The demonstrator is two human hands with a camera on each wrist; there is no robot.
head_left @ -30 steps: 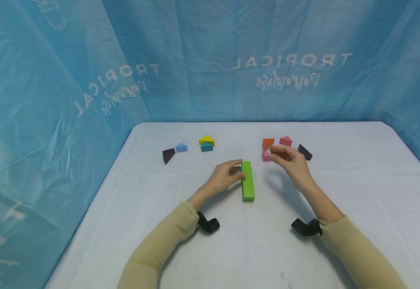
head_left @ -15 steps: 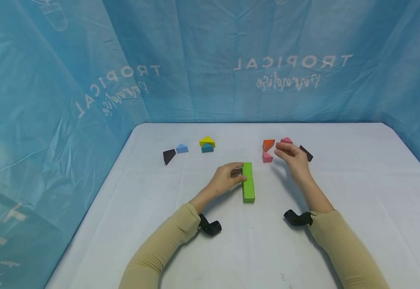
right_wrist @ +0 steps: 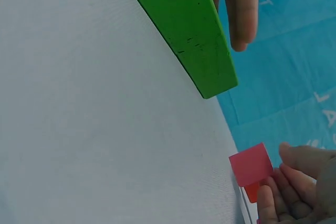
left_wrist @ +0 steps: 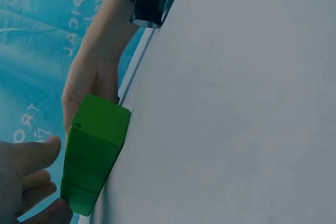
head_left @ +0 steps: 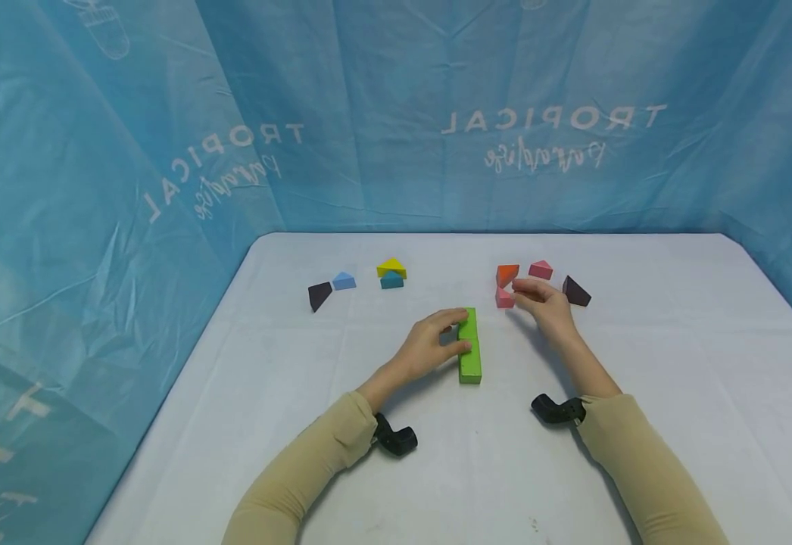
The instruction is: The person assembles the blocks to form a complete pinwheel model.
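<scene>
Two green blocks (head_left: 469, 362) stand end to end on the white table, a seam between them. My left hand (head_left: 430, 341) is at their left side with thumb and fingers spread. In the left wrist view, the thumb is apart from the green block (left_wrist: 94, 156) and a fingertip meets its far end. My right hand (head_left: 547, 310) is just right of a small pink block (head_left: 504, 299). In the right wrist view, its loosely bent fingers (right_wrist: 278, 192) lie close beside the pink block (right_wrist: 251, 164); contact cannot be told. An orange triangular block (head_left: 507, 274) sits directly behind the pink one.
Behind my right hand are another pink block (head_left: 540, 269) and a dark block (head_left: 576, 291). Farther left stand a yellow triangle (head_left: 392, 265), a teal block (head_left: 391, 281), a light blue block (head_left: 344, 281) and a black block (head_left: 319, 295). A blue curtain (head_left: 396, 151) encloses the table.
My right hand drew away from the pink block to the right, then came back beside it. My left hand has shifted slightly right, its fingers now over the green blocks' edge.
</scene>
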